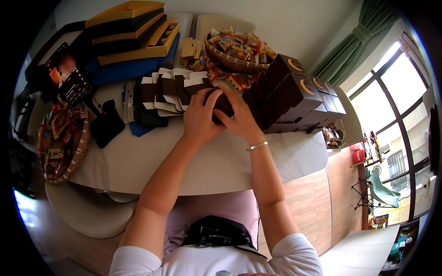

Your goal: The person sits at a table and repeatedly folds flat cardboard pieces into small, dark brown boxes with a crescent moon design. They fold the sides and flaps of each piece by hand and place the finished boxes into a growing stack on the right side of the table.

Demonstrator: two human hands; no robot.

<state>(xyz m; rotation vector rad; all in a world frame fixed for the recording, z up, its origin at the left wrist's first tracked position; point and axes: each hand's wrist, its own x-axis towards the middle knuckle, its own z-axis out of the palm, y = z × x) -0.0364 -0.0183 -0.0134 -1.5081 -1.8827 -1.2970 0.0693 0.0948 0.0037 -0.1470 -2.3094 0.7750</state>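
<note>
Both my hands are closed around a small dark brown box (223, 105) over the far middle of the white table. My left hand (200, 117) grips it from the left, fingers curled over its top. From the right, my right hand (239, 115) wraps it, with a silver bangle on that wrist. The fingers cover much of the box. Just left of my hands lie several flat, unfolded brown cartons (168, 89) with white flaps. Close on the right stands a stack of dark brown boxes (294, 96), some marked with an orange crescent.
Wrapped snacks fill a wicker basket (237, 64) at the back and another basket (83, 154) at the left. Black and gold trays (133, 43) are piled at the far left, near a lit phone screen (69, 80). A black pouch (108, 124) lies beside the left basket.
</note>
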